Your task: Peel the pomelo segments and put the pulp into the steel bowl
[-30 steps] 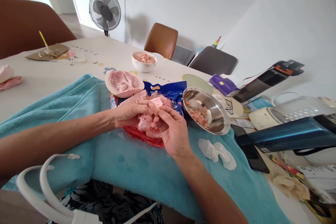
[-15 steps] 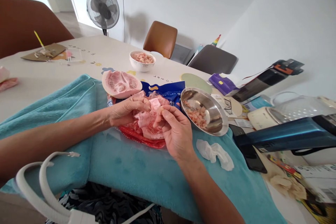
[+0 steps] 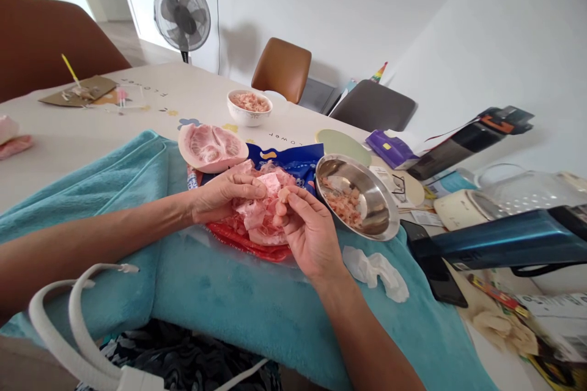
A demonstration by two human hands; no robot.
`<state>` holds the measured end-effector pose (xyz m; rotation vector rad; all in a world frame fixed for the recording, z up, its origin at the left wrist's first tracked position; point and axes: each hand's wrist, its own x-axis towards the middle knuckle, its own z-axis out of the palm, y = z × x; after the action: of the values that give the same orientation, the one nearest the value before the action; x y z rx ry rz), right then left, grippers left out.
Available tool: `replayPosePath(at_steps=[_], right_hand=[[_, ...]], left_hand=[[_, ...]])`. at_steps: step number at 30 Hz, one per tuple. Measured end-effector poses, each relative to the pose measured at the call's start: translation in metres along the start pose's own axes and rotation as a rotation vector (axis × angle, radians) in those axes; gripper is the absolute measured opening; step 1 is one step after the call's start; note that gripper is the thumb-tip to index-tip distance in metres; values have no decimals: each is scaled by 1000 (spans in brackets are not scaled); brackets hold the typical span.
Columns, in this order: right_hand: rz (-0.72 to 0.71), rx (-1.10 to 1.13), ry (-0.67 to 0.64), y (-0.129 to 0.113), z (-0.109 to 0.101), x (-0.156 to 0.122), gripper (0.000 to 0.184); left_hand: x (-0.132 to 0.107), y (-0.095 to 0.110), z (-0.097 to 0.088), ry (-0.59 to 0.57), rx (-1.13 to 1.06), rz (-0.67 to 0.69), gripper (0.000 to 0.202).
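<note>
My left hand point(image 3: 219, 197) is closed on a pink pomelo segment point(image 3: 270, 184), held over a heap of pink peel scraps point(image 3: 257, 223) on a red and blue plastic bag point(image 3: 293, 159). Against the same segment, my right hand point(image 3: 308, 227) pinches a small pale piece of it between thumb and fingertips. A hollowed pomelo rind half point(image 3: 210, 146) lies just beyond the left hand. A steel bowl point(image 3: 380, 214) holding peeled pulp sits right of the hands. Everything rests on a teal towel point(image 3: 229, 293).
A white bowl of pulp point(image 3: 249, 107) stands further back on the table. A crumpled white tissue point(image 3: 376, 267) lies by my right wrist. Phone, blue bottle point(image 3: 499, 241), purple packet and papers crowd the right side. Chairs and a fan point(image 3: 182, 13) stand beyond the table.
The hands drew slightly apart on the segment; my right fingers pulled a small piece free and lifted it a little. The view shifted slightly.
</note>
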<state>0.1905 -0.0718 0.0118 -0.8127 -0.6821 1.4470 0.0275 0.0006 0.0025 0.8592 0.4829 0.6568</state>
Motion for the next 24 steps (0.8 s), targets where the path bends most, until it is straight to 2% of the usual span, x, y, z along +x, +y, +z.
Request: replayPosePath(at_steps=[6, 13, 17, 20, 22, 24], right_hand=[[-102, -164, 25, 1, 3, -4, 7], [-137, -241, 37, 2, 3, -6, 6], [-154, -298, 50, -1, 3, -6, 6], [-369, -441, 141, -13, -5, -4, 5], [-606, -614, 277, -28, -17, 0, 4], [-811, -818, 478, -45, -37, 6, 9]], left_hand=[[-1, -2, -2, 27, 17, -27, 13], [0, -2, -3, -14, 25, -9, 9], [0, -2, -4, 6, 25, -15, 10], [0, -3, -4, 55, 47, -22, 11], [-1, -3, -3, 67, 42, -22, 10], [-1, -3, -1, 56, 10, -15, 9]])
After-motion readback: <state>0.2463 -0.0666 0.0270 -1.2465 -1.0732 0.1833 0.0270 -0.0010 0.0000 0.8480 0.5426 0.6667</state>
